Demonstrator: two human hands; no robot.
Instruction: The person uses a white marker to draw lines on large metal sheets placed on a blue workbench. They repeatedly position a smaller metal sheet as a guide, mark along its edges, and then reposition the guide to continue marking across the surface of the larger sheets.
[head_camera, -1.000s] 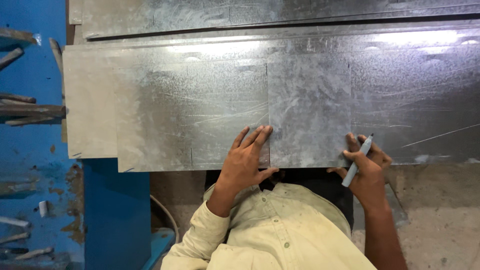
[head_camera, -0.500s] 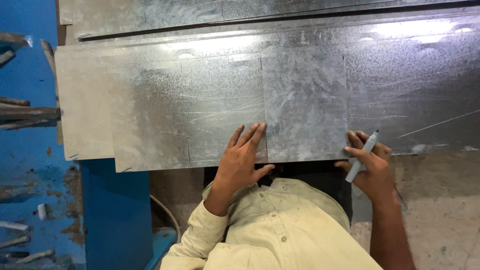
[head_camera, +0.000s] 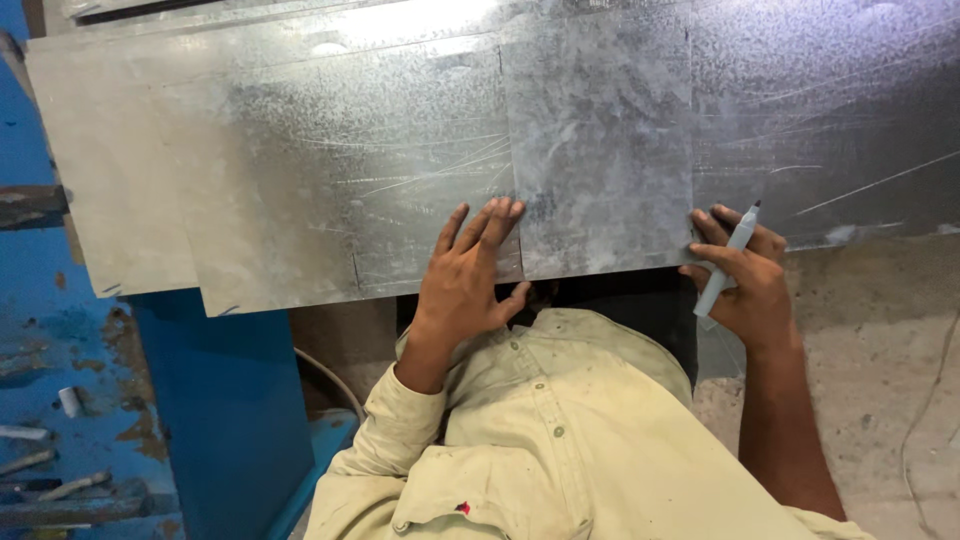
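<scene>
Pressing flat with fingers spread, the left hand (head_camera: 465, 285) rests open on the galvanized metal sheet (head_camera: 420, 160) at its near edge. The right hand (head_camera: 745, 275), closed around a grey marker (head_camera: 725, 262), touches that same edge.

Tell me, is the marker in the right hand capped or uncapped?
Uncapped, it seems: the marker in the right hand ends in a bare dark tip pointing up toward the metal sheet. No cap is visible.

Blue metal bench (head_camera: 215, 400), overlapping galvanised steel sheets (head_camera: 400, 160) flat across its top
</scene>
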